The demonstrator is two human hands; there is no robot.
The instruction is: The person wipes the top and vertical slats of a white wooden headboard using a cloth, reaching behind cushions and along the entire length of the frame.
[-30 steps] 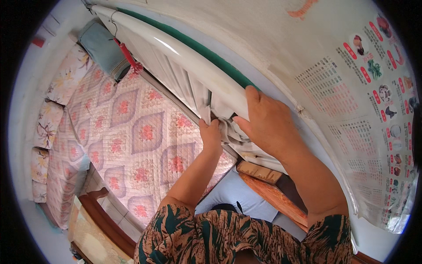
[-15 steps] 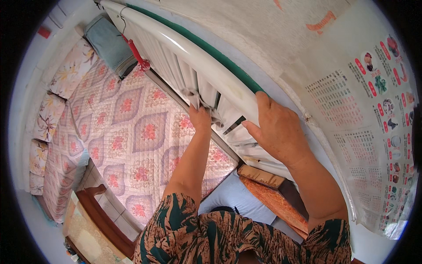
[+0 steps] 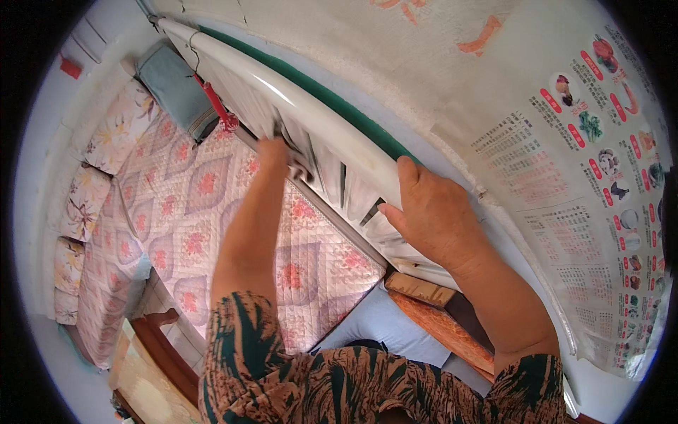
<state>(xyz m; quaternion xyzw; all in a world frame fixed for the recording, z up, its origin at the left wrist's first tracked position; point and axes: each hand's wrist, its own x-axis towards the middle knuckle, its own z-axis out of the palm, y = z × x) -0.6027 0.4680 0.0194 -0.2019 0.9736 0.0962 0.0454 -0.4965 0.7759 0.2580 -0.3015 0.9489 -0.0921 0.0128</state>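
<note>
My left hand (image 3: 272,152) holds a crumpled grey cloth (image 3: 302,169) against the slatted face of a white headboard (image 3: 332,116). The hand is somewhat blurred, and its fingertips are hidden by the hand itself. Farther right, my right hand (image 3: 439,212) grips the headboard's rounded top rail. Its fingers go over the rail and its thumb lies on the front side. Dark gaps show between the slats below that thumb.
A quilted floral bedspread (image 3: 212,212) covers the bed below the headboard. A red-handled tool (image 3: 215,102) hangs from the rail by a hook. Beyond stands a blue-grey padded piece (image 3: 173,88). A printed poster (image 3: 565,191) covers the right wall. An orange-sided box (image 3: 441,328) sits near me.
My left hand and the cloth have moved left along the headboard, toward its far end. My right hand stays on the rail. The view has shifted slightly.
</note>
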